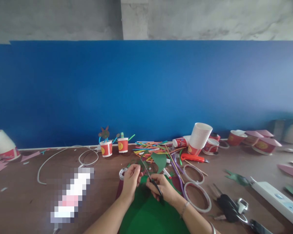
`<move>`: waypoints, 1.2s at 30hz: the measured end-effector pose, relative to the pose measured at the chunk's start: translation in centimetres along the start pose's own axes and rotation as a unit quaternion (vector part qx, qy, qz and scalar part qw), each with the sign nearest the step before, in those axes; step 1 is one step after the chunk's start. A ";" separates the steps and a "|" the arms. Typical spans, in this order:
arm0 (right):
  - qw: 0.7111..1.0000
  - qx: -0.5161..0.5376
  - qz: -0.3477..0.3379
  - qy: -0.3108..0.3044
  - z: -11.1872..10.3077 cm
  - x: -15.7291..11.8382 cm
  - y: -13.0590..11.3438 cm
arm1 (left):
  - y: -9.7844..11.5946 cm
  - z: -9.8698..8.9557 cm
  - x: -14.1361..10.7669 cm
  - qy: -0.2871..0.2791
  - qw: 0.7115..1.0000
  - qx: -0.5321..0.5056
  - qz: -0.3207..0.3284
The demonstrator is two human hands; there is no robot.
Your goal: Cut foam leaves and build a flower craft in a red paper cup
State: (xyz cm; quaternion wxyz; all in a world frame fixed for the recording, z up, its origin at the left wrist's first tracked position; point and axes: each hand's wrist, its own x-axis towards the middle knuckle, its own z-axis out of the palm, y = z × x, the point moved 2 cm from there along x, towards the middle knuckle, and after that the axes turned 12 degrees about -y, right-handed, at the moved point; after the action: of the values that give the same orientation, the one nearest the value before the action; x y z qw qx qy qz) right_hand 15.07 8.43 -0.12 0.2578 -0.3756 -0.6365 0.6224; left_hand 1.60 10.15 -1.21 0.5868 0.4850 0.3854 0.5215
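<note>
My right hand [161, 187] is closed on a pair of scissors [146, 169] with black handles, the blades pointing up and to the left. Close beside it, my left hand [132, 181] is pinched near the blades on what looks like a small piece of green paper [142, 165], mostly hidden by the fingers. Below both hands lies a large green paper sheet [153, 216], with dark red paper [119, 190] showing under its edge. A cut green paper shape [159, 161] and small scraps lie just beyond the hands.
Colourful sticks [148, 148] lie behind the hands. Tape rolls [197, 197], an orange utility knife [192, 158], keys [228, 206] and a white power strip [278, 198] are to the right. Stacked paper cups [200, 136] and decorated cups [106, 149] stand near the blue partition [146, 91].
</note>
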 end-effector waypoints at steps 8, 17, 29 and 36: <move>1.000 0.010 0.004 0.011 0.1 0.1 0.0 | 0.2 0.5 -0.3 -0.059 0.998 -0.009 -0.018; 0.999 0.027 -0.017 -0.005 0.1 0.1 0.4 | 0.1 0.6 -0.4 -0.072 0.997 0.003 -0.023; 1.000 0.005 -0.010 0.016 0.1 -0.1 -0.1 | 0.2 0.6 -0.4 -0.076 0.997 0.009 -0.026; 1.000 0.006 -0.013 0.016 0.0 0.1 0.1 | 0.1 0.4 -0.3 -0.056 0.998 0.009 -0.025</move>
State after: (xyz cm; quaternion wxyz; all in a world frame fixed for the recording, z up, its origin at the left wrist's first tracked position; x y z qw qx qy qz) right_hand 15.05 8.48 -0.27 0.2785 -0.3758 -0.6333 0.6166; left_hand 1.95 9.80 -1.04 0.6160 0.5084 0.3688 0.4754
